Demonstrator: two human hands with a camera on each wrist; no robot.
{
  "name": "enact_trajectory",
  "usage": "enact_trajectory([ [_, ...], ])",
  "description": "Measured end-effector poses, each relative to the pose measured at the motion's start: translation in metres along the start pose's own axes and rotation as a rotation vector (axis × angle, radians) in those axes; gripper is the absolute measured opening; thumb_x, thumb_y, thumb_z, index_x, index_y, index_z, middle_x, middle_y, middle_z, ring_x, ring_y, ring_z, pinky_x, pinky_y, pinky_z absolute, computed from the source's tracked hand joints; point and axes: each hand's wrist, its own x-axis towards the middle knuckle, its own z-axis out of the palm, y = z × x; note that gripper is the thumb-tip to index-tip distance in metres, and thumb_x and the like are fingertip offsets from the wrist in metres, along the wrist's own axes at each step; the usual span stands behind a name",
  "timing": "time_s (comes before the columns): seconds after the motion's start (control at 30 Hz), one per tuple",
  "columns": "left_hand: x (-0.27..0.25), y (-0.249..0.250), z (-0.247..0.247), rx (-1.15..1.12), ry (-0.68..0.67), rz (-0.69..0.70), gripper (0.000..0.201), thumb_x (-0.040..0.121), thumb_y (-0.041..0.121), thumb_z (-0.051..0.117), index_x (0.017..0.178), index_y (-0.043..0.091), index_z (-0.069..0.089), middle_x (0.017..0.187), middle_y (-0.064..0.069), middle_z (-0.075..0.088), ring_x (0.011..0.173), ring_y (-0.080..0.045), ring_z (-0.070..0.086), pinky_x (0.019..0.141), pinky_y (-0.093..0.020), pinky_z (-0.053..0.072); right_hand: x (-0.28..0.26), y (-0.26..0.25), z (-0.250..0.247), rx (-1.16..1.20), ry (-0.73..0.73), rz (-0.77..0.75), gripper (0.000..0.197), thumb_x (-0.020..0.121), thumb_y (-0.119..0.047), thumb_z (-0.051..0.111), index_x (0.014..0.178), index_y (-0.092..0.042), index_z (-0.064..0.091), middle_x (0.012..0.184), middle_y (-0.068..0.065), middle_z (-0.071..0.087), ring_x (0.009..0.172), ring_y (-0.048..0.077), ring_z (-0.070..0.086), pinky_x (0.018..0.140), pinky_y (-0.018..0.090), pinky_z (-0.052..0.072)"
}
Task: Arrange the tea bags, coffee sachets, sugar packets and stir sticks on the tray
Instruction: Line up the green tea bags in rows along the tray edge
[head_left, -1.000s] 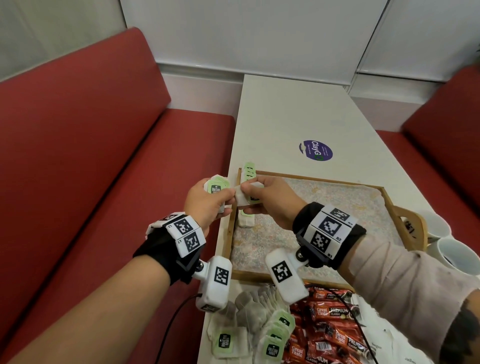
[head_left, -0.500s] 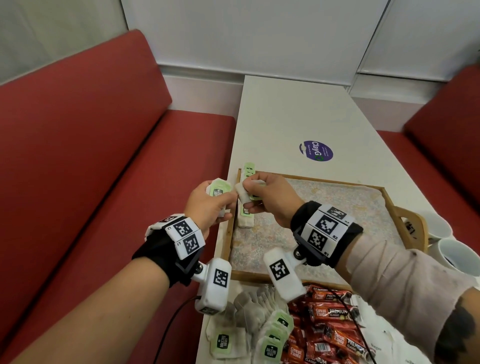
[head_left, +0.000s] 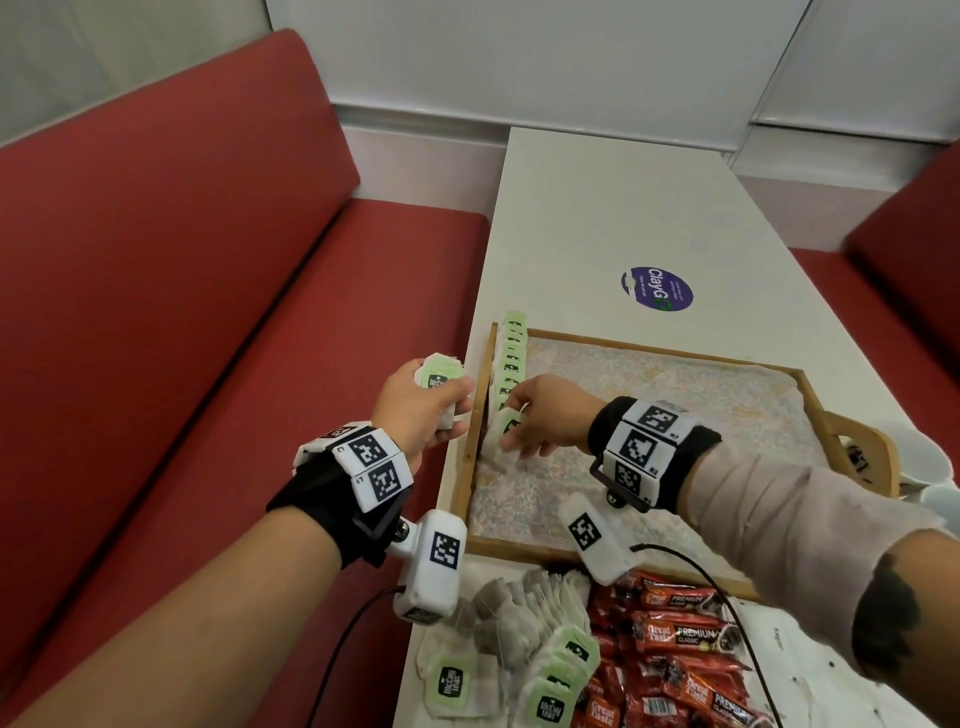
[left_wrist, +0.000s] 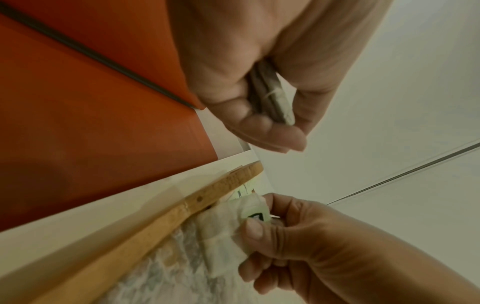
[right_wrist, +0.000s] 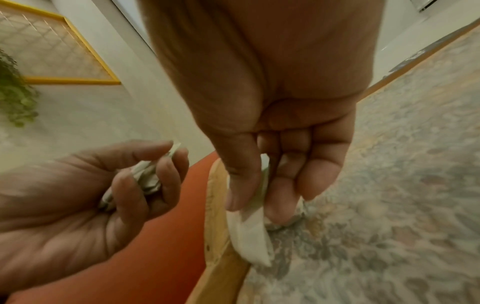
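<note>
A wooden tray (head_left: 470, 457) with a patterned floor lies on the white table. A row of green-tagged tea bags (head_left: 511, 358) lines its left rim. My right hand (head_left: 524, 421) pinches one tea bag (head_left: 501, 434) between thumb and fingers, low over the tray floor at the near end of that row; the same tea bag (right_wrist: 249, 232) hangs from that hand (right_wrist: 259, 197) beside the tray rim (right_wrist: 215, 216). My left hand (head_left: 426, 410) hovers just left of the tray, off the table edge, gripping a small stack of tea bags (head_left: 439, 374), which also shows as tea bags (left_wrist: 275, 98).
Loose tea bags (head_left: 519, 623) and red coffee sachets (head_left: 670, 649) are heaped on the table in front of the tray. White cups (head_left: 930, 467) stand at the right past the tray handle (head_left: 872, 457). Red benches (head_left: 182, 312) flank the table. A purple sticker (head_left: 657, 288) lies beyond the tray.
My right hand took a tea bag from the left hand's stack and lowered it rightward into the tray at the row's near end. The left hand stayed beside the tray.
</note>
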Motion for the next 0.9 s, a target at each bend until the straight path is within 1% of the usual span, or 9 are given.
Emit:
enact_trajectory([
  [0.1, 0.002, -0.002, 0.000, 0.000, -0.002, -0.003, 0.016, 0.086, 0.008, 0.066, 0.097, 0.013, 0.056, 0.080, -0.007, 0.060, 0.053, -0.007, 0.056, 0.040, -0.014, 0.042, 0.010, 0.000, 0.002, -0.081, -0.011, -0.004, 0.028, 0.077, -0.012, 0.079, 0.092, -0.010, 0.055, 0.087, 0.019, 0.072, 0.070, 0.025, 0.064, 0.062, 0.030, 0.051],
  [0.2, 0.004, -0.006, -0.002, -0.010, 0.003, -0.012, 0.016, 0.085, 0.008, 0.067, 0.095, 0.014, 0.055, 0.080, -0.006, 0.060, 0.059, -0.008, 0.058, 0.041, -0.015, 0.044, 0.017, 0.000, 0.002, -0.207, 0.069, -0.018, 0.033, 0.072, -0.014, 0.082, 0.090, -0.014, 0.055, 0.088, 0.010, 0.069, 0.075, 0.023, 0.063, 0.068, 0.032, 0.051],
  [0.27, 0.006, -0.007, -0.004, -0.020, 0.008, -0.017, 0.016, 0.085, 0.008, 0.067, 0.093, 0.016, 0.055, 0.080, -0.004, 0.060, 0.063, -0.008, 0.059, 0.042, -0.015, 0.045, 0.019, -0.001, 0.003, -0.255, 0.142, -0.031, 0.036, 0.069, -0.015, 0.083, 0.088, -0.015, 0.053, 0.082, 0.001, 0.061, 0.074, 0.021, 0.059, 0.063, 0.029, 0.047],
  [0.33, 0.007, -0.008, -0.005, -0.024, 0.010, -0.017, 0.016, 0.086, 0.008, 0.067, 0.091, 0.017, 0.055, 0.080, -0.003, 0.060, 0.065, -0.009, 0.060, 0.042, -0.016, 0.046, 0.021, -0.002, 0.004, -0.280, 0.204, -0.043, 0.038, 0.067, -0.015, 0.084, 0.085, -0.015, 0.051, 0.080, -0.002, 0.054, 0.075, 0.019, 0.055, 0.058, 0.026, 0.041],
  [0.47, 0.008, -0.007, -0.006, -0.029, 0.010, -0.006, 0.016, 0.086, 0.008, 0.067, 0.092, 0.016, 0.055, 0.080, -0.002, 0.060, 0.066, -0.009, 0.060, 0.043, -0.016, 0.047, 0.024, -0.005, 0.005, -0.284, 0.273, -0.061, 0.047, 0.063, -0.015, 0.087, 0.087, -0.014, 0.047, 0.086, 0.000, 0.053, 0.077, 0.019, 0.050, 0.051, 0.023, 0.033],
  [0.6, 0.009, -0.007, -0.006, -0.026, 0.014, -0.004, 0.016, 0.086, 0.008, 0.067, 0.092, 0.016, 0.055, 0.080, -0.003, 0.060, 0.064, -0.009, 0.060, 0.041, -0.015, 0.045, 0.024, -0.005, 0.008, -0.284, 0.285, -0.051, 0.050, 0.062, -0.017, 0.087, 0.089, -0.015, 0.045, 0.089, 0.002, 0.055, 0.078, 0.020, 0.051, 0.051, 0.023, 0.031],
  [0.67, 0.009, -0.007, -0.005, -0.022, 0.014, -0.008, 0.016, 0.086, 0.008, 0.066, 0.094, 0.016, 0.055, 0.080, -0.004, 0.060, 0.061, -0.008, 0.059, 0.041, -0.014, 0.044, 0.023, -0.004, 0.009, -0.300, 0.270, -0.032, 0.047, 0.064, -0.018, 0.085, 0.089, -0.016, 0.046, 0.093, 0.002, 0.055, 0.080, 0.020, 0.051, 0.052, 0.024, 0.033],
  [0.8, 0.008, -0.006, -0.005, -0.022, 0.012, -0.011, 0.016, 0.086, 0.008, 0.066, 0.094, 0.016, 0.055, 0.081, -0.004, 0.060, 0.061, -0.008, 0.059, 0.042, -0.014, 0.045, 0.022, -0.002, 0.010, -0.313, 0.240, -0.020, 0.034, 0.072, -0.016, 0.079, 0.087, -0.015, 0.048, 0.096, 0.003, 0.057, 0.083, 0.020, 0.053, 0.064, 0.028, 0.040],
  [0.9, 0.008, -0.004, -0.006, -0.010, 0.020, -0.019, 0.017, 0.086, 0.009, 0.066, 0.096, 0.015, 0.055, 0.082, -0.006, 0.060, 0.058, -0.008, 0.058, 0.040, -0.013, 0.043, 0.021, -0.002, 0.010, -0.239, 0.266, -0.005, 0.037, 0.069, -0.017, 0.081, 0.088, -0.015, 0.049, 0.093, 0.005, 0.062, 0.083, 0.022, 0.061, 0.068, 0.032, 0.050],
])
